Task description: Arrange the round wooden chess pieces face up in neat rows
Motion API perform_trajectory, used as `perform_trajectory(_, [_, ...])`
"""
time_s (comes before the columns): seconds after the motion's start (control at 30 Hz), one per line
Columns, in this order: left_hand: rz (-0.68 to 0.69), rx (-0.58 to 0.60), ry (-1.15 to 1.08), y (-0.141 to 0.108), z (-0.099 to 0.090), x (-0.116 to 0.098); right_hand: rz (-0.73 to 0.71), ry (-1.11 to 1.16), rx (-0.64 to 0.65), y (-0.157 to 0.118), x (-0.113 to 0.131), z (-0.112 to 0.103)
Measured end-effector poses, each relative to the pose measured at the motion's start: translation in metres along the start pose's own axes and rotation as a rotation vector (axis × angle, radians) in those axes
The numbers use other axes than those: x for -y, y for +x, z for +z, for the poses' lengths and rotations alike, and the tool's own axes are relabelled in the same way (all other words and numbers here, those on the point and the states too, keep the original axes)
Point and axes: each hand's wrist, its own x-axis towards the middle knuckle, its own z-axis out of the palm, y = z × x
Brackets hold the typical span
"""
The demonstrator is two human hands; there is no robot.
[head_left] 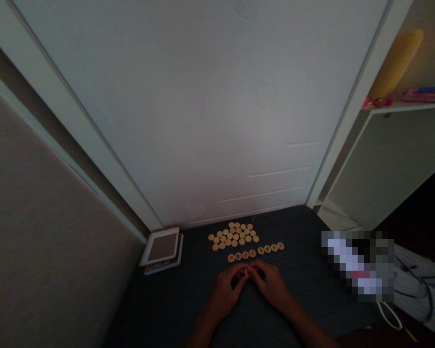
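From my end, I have the left hand (pixel 224 286) and the right hand (pixel 271 282) together low over the dark table (pixel 177 309), fingertips meeting. A small pale piece (pixel 246 272) shows between them; I take it for a disc, pinched by the left fingers. Whether the right fingers grip it too or only touch it, I cannot tell, nor can I read its face.

Just beyond the fingertips lies the row (pixel 245 255): 8 round discs, marked sides up, some marks red and some dark. They sit as 2 sets of 4, with a slight gap between. Behind them is the cluster (pixel 230 236) of plain-looking discs, packed close in uneven lines. The frame (pixel 163 246) lies well apart, at the table's left.

I judge the step in hand to be handling a single piece at the fingertips, perhaps turning it or settling the grip. From this pose, a move would call for a light pinch, 1 hand letting go cleanly, and the wrists kept high enough that the knuckles don't nudge the row. The near discs at its left end look most exposed to a bump.
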Motion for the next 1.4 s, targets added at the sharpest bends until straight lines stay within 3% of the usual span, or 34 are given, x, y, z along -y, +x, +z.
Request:
perform_trajectory(0.4, [-0.033,0.006,-0.021,0.001,-0.003,-0.006,-0.017,0.054,0.012,0.0,0.007,-0.004])
perform_trajectory(0.7, [-0.034,0.021,0.04,0.0,-0.001,0.002,0.044,0.035,0.004,0.0,0.005,0.0])
perform_trajectory(1.4, [-0.027,0.025,0.013,0.002,-0.003,-0.002,-0.021,0.007,0.013,-0.001,0.01,-0.005])
